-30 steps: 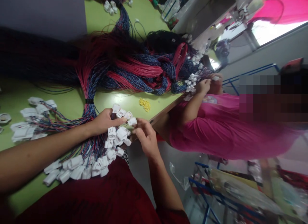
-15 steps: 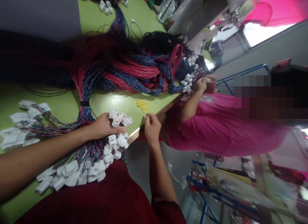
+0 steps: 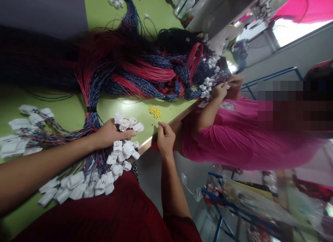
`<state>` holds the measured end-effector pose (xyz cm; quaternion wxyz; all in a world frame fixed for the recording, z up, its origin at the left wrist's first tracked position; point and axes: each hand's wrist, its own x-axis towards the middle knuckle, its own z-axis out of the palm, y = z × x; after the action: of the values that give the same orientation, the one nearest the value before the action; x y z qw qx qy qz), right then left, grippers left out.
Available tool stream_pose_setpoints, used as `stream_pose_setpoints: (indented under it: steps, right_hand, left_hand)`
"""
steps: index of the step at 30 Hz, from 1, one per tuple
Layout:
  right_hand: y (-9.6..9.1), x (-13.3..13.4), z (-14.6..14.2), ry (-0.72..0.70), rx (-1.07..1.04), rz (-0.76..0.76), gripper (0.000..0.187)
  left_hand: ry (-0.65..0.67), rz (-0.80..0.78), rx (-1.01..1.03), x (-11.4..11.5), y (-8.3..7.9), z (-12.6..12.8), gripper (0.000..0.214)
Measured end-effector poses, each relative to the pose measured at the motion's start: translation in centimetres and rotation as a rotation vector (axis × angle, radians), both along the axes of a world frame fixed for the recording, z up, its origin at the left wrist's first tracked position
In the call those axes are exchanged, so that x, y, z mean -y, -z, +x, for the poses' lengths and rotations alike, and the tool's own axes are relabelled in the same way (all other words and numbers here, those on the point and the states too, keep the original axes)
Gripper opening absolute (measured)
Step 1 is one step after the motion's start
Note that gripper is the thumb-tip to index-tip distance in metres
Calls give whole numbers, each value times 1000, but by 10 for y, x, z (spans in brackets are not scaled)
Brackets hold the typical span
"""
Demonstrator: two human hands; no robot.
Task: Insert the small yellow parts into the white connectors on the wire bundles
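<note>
My left hand [image 3: 110, 134] is closed round a cluster of white plastic connectors [image 3: 126, 124] at the ends of a red and blue wire bundle [image 3: 91, 119]. My right hand [image 3: 165, 137] sits at the green table's edge, fingers pinched together just below a small pile of yellow pieces [image 3: 155, 112]. What the pinch holds, if anything, is too small to make out. More white connectors [image 3: 78, 184] hang over the table edge onto my dark red clothing.
Thick coils of red, blue and black wire [image 3: 145, 72] cover the green table [image 3: 125, 106]. Loose white connectors [image 3: 20, 131] lie at the left. A person in pink [image 3: 234, 131] handles connectors [image 3: 206, 87] farther along the edge. Blue metal frames [image 3: 223, 214] stand on the floor.
My right hand left the connectors in my left hand and moved to the table edge by the yellow pieces, where it stays pinched. My left hand kept its grip.
</note>
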<state>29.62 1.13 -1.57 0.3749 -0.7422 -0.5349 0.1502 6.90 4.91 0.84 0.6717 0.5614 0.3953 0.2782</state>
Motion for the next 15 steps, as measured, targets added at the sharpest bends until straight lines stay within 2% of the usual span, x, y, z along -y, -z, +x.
stream_pose_setpoints:
  steps: [8,15]
  right_hand:
    - [6,-4,-9,46,111,-84,28]
    - [0,-5,-21,-16,314,-123,16]
  left_hand:
    - [11,65,30,0,4,0,33]
    - [-19,11,-10,1,4,1,29]
